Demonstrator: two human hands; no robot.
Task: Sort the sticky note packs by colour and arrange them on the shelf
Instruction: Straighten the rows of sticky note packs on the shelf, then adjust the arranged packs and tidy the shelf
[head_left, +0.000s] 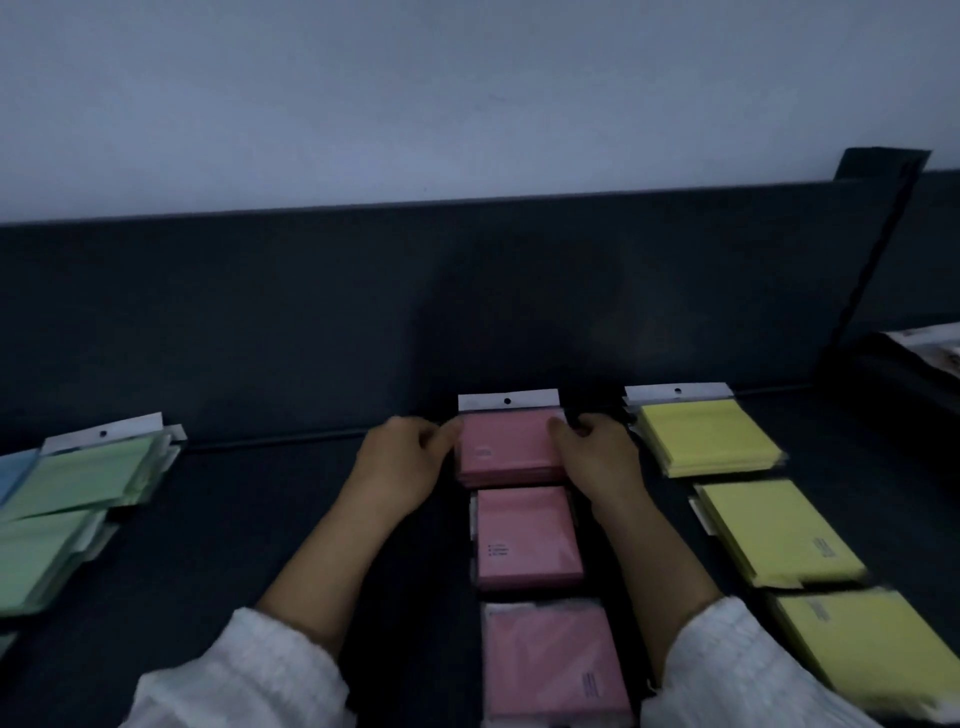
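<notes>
Pink paper in clear wrap takes the centre of a dark shelf (260, 519), where a person squares up the far pink stack (506, 449) close to the back panel (363, 312). The left hand (402, 457) and the right hand (597, 457) bracket it from either side. Each grip is curled in, thumb and fingertips pinching an edge of the packs just below the white hang tab (508, 401).

The step in hand looks like lining up the rear of the pink column. A middle pink stack (527, 535) lies just in front of the held one, and a near pink stack (550, 660) sits closest to the camera.

To the right, three yellow stacks (776, 535) form a row of their own, well apart from the pink. To the left, green packs (88, 478) lie fanned and overlapping, with a blue pack (15, 467) at the frame's edge. These appear to be the untidy part left to do.

The next move probably calls for letting go without skewing the stack, then reaching left for the green. Both forearms, in white sleeves (244, 670), flank the middle pink stack, so drawing back carelessly could nudge it. Beyond a divider at far right sit dark items (924, 343) too blurred to name.
</notes>
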